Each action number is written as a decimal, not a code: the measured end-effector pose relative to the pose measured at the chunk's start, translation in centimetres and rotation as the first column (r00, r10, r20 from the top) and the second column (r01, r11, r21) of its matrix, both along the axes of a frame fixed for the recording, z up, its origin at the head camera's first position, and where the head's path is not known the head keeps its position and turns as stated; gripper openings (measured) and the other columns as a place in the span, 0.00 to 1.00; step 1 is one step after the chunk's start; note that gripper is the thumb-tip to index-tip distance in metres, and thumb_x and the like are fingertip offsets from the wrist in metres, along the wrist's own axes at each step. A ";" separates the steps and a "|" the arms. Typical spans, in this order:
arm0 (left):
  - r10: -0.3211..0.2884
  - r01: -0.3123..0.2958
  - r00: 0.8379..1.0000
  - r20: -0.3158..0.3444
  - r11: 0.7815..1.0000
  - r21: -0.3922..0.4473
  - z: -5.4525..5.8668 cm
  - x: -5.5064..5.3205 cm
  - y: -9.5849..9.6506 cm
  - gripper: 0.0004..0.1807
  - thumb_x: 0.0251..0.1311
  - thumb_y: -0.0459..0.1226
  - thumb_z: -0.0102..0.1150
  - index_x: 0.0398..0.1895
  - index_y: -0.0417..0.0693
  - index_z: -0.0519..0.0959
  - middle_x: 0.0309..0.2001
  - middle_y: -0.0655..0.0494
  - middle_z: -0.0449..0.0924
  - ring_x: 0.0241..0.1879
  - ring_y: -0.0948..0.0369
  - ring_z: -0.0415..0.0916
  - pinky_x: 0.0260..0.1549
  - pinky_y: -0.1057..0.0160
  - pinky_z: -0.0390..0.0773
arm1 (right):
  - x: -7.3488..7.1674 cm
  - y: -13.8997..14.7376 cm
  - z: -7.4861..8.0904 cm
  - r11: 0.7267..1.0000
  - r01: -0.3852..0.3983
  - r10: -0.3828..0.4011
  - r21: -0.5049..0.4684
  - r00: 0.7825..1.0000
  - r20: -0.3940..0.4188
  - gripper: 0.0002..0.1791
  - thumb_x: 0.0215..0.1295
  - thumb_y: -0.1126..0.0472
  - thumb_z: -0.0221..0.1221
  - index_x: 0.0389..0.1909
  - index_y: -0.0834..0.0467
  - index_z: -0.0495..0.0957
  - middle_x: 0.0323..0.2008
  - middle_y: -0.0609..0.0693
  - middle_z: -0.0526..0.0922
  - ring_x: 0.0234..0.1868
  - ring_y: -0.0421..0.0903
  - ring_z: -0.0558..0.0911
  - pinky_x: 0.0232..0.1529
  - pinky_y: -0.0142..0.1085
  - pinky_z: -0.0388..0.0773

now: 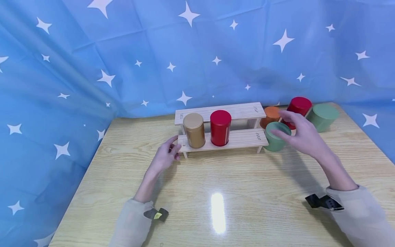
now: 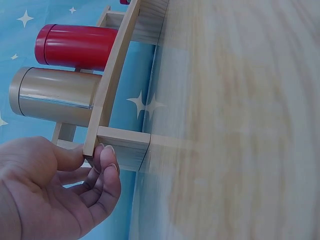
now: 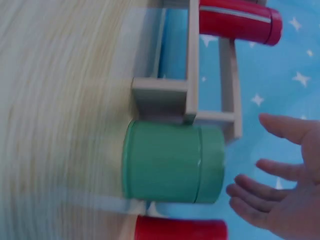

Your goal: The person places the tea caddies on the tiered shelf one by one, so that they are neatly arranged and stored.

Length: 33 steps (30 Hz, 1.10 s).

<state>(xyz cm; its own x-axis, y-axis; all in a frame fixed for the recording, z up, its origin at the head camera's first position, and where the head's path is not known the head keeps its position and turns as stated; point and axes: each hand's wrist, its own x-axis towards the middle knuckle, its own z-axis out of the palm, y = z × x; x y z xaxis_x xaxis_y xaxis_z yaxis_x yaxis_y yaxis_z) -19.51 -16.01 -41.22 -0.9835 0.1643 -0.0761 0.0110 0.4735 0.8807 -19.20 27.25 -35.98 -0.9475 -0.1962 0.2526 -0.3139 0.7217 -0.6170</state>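
Observation:
A two-tier wooden shelf (image 1: 243, 138) stands on the table, with a gold canister (image 1: 194, 132) and a red canister (image 1: 220, 128) upright on its lower step. My left hand (image 1: 165, 156) pinches the left end of that lower board, thumb on top and fingers beneath, as the left wrist view shows. Above a green canister (image 3: 165, 162) at the shelf's right end hovers my right hand (image 1: 300, 133). Its fingers (image 3: 282, 170) are spread, apart from the canister, and hold nothing.
Behind the near green canister are an orange canister (image 1: 271, 116) and a second red canister (image 1: 299, 105), partly covered by my right hand. A second green canister (image 1: 322, 117) stands farther right. A blue star-patterned cloth (image 1: 148, 41) hangs along the back and left table (image 1: 123, 164) edges.

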 end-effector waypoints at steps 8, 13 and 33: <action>0.002 -0.002 1.000 -0.005 1.000 0.002 0.0 -0.1 0.0 0.29 0.78 0.35 0.48 0.77 0.38 0.58 0.37 0.46 0.75 0.28 0.59 0.77 0.36 0.55 0.82 | -1.0 1.4 -1.0 0.995 -0.057 0.042 0.081 0.984 0.176 0.44 0.64 0.51 0.69 0.72 0.69 0.61 0.68 0.71 0.63 0.65 0.72 0.64 0.58 0.69 0.65; 0.000 0.000 1.000 -0.007 1.000 0.008 0.0 -0.1 -0.1 0.29 0.78 0.34 0.48 0.77 0.37 0.58 0.37 0.46 0.75 0.28 0.58 0.77 0.36 0.55 0.82 | -1.5 1.4 -1.6 0.992 -0.079 0.059 0.094 0.978 0.198 0.46 0.63 0.53 0.71 0.72 0.70 0.60 0.66 0.73 0.65 0.63 0.71 0.65 0.57 0.69 0.68; 0.003 -0.003 1.000 0.000 1.000 0.020 0.0 -0.1 0.0 0.28 0.78 0.34 0.48 0.77 0.36 0.58 0.37 0.45 0.75 0.29 0.57 0.78 0.38 0.56 0.84 | -0.3 1.8 0.5 0.989 0.144 -0.143 0.028 0.990 -0.009 0.45 0.57 0.49 0.74 0.71 0.65 0.68 0.57 0.65 0.75 0.46 0.59 0.71 0.40 0.47 0.66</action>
